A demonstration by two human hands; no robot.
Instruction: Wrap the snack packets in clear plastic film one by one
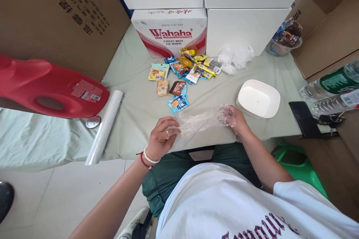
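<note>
A crumpled strip of clear plastic wrap (200, 121) stretches between my two hands, low over the table's front edge. My left hand (164, 136) pinches its left end between thumb and fingers. At the right end, my right hand (234, 119) is closed on the film, which bunches over the fingertips. Just beyond the strip lies a blue snack packet (178, 104), with a brown packet (177, 87) and a tan wrapped snack (162, 88) behind it. To the right of my right hand stands a white plastic container (258, 99), open at the top.
A pile of snack packets (193, 63) lies before the Wahaha box (171, 33), beside a crumpled plastic bundle (235, 58). On the left are a roll of film (105, 127) and a red jug (53, 87). Bottles (333, 82) and a black phone (304, 119) lie at the right.
</note>
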